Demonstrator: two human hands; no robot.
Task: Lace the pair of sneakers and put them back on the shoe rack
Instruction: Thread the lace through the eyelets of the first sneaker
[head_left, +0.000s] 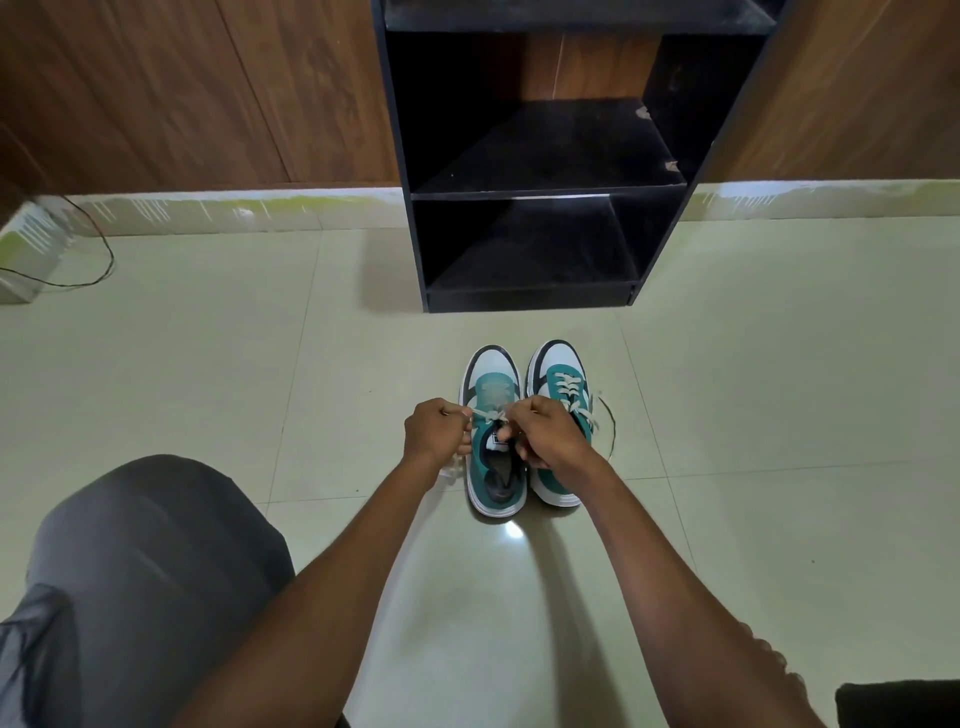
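Two teal, white and black sneakers stand side by side on the tiled floor, toes toward the rack. Over the left sneaker (493, 379), my left hand (436, 428) and my right hand (545, 431) each pinch an end of its white lace (488, 414), stretched taut between them above the tongue. The right sneaker (558, 364) has its white lace criss-crossed through the eyelets, with a loose end trailing on its right side. The black shoe rack (535, 192) stands just beyond the shoes, and its shelves hold nothing.
A brown wood-panel wall (182, 93) runs behind the rack. A thin black cable (98, 244) loops on the floor at far left beside a white box (26, 249). My knee in grey trousers (145, 571) fills the lower left. A dark object (898, 701) sits at the bottom right corner.
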